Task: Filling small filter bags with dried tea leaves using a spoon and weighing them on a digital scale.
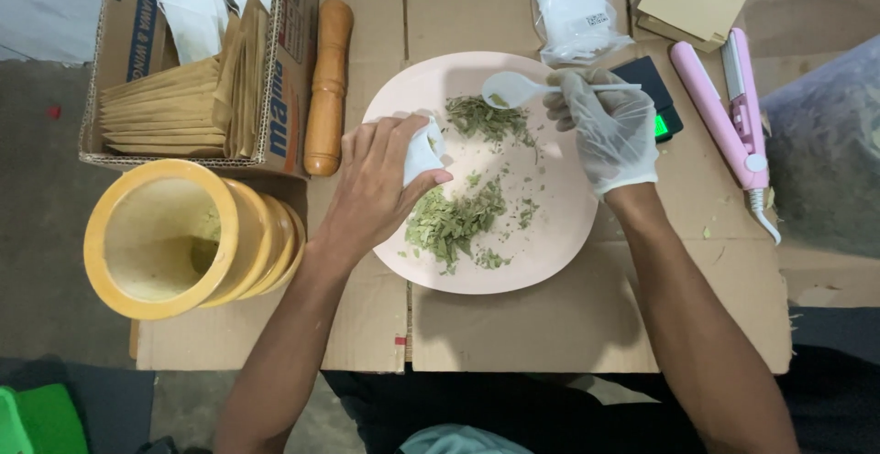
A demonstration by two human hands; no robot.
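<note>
Holding: left hand (371,188), bare, pinches a small white sachet (422,150) over the pink plate (550,243).
Right hand (605,124): gloved, fingers closed round the handle of a white spoon (510,89) carrying a few flakes.
Leaves: dried green leaves (456,220) heaped on the plate, just beside the sachet.
Left of plate: wooden pestle (327,87), yellow mortar (174,239).

We see the plate (550,262) at frame centre holding the dried leaves (456,218); mortar (160,239) lower left, pestle (327,87) and box (275,97) upper left, sealer (724,110) right.
</note>
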